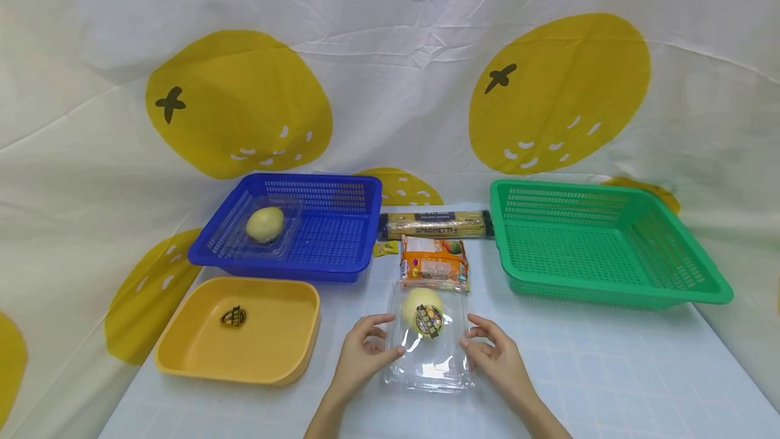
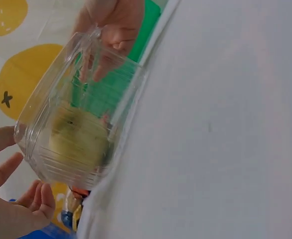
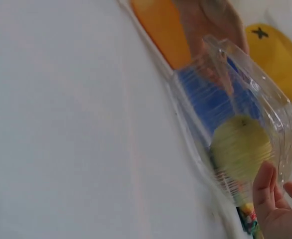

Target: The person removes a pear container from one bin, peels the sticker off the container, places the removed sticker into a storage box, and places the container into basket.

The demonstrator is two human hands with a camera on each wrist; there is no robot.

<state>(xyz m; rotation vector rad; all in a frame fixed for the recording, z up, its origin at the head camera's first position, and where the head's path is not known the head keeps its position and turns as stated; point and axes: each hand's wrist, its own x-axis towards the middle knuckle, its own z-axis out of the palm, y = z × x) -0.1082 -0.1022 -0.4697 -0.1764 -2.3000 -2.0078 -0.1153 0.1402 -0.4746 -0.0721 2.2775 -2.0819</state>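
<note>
On the table stands a clear plastic clamshell box (image 1: 426,364) with its lid down. Inside it lies a round pale yellow fruit (image 1: 420,303), kind unclear. A round dark sticker (image 1: 428,320) is on the lid over the fruit. My left hand (image 1: 363,354) is at the box's left side, fingers loosely bent and thumb tip at the lid's edge. From the right side, my right hand (image 1: 496,358) touches the box's rim with thumb and fingertips. Both wrist views show the box from its sides, the fruit (image 2: 78,139) visible through the ribbed plastic.
A blue basket (image 1: 329,269) holds another clear box with a similar fruit (image 1: 265,224). In front of it, a yellow tray (image 1: 237,374) contains a dark sticker (image 1: 234,317). Behind my box lie an orange packet (image 1: 434,263), a small yellow sachet (image 1: 385,248) and spaghetti (image 1: 435,224). A green basket (image 1: 567,249) stands right.
</note>
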